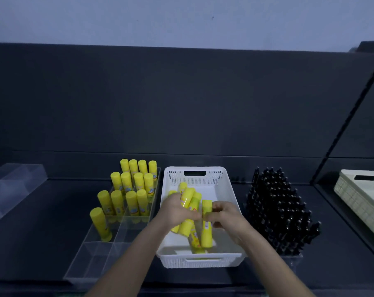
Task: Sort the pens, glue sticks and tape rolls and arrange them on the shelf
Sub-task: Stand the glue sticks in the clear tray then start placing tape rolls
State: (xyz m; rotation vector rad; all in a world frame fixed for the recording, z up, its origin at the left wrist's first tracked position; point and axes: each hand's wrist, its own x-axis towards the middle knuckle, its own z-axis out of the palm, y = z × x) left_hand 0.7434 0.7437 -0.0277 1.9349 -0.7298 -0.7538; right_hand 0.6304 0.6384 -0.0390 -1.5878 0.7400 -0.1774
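Head view: a dark grey shelf [53,211] with a dark back panel carries everything. At the middle of the shelf, close to its front edge, sits a white perforated plastic basket with handle slots [229,183]. Both hands are inside it.

The left hand [177,211] has its fingers curled round a bunch of yellow cylindrical glue sticks [187,197], gripping several at once, their caps pointing up and away towards the basket's back wall. The right hand [224,215], touching the left, wraps its fingers round the middle of a single yellow glue stick [207,230] held upright. A few more loose yellow glue sticks [195,239] lie on the basket floor beneath the hands, near its front wall.

Just beside the basket on the left is a clear acrylic divided tray [100,251]. Its back compartments hold standing yellow glue sticks [131,189] in three rows, with one more alone nearer the front; the compartments at the front edge hold nothing.

Right of the basket, a dense block of black pens [278,211] stands upright in a clear holder. At the far right edge lies a cream woven-pattern basket [357,196], partly out of view. At the far left edge sits a clear acrylic box [12,181].
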